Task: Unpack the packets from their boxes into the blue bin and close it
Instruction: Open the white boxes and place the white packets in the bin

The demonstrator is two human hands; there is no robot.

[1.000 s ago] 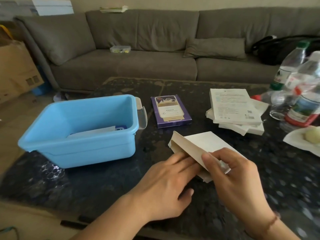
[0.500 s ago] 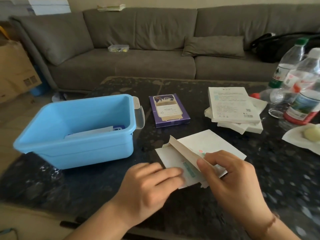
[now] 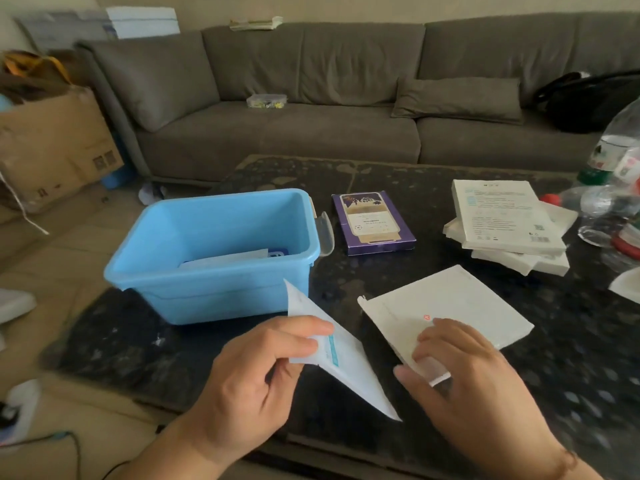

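Observation:
The open blue bin (image 3: 214, 292) stands on the dark table at the left, with flat packets (image 3: 228, 259) lying in its bottom. My left hand (image 3: 256, 372) pinches a white packet (image 3: 346, 368) with a teal stripe, tilted in the air just in front of the bin. My right hand (image 3: 464, 379) holds the near end of a flat white box (image 3: 450, 306) lying on the table. A purple box (image 3: 372, 221) lies beside the bin. A stack of white boxes (image 3: 505, 220) sits at the right.
Plastic bottles (image 3: 613, 188) crowd the table's right edge, with a white plate (image 3: 627, 285) below them. A grey sofa (image 3: 311, 109) runs behind the table. A cardboard carton (image 3: 52, 147) stands on the floor at the left. The bin's clear latch (image 3: 325, 233) sticks out toward the purple box.
My left hand has drawn the white packet out of the white box and lifted it left toward the bin. My right hand stayed on the box, which now lies flat.

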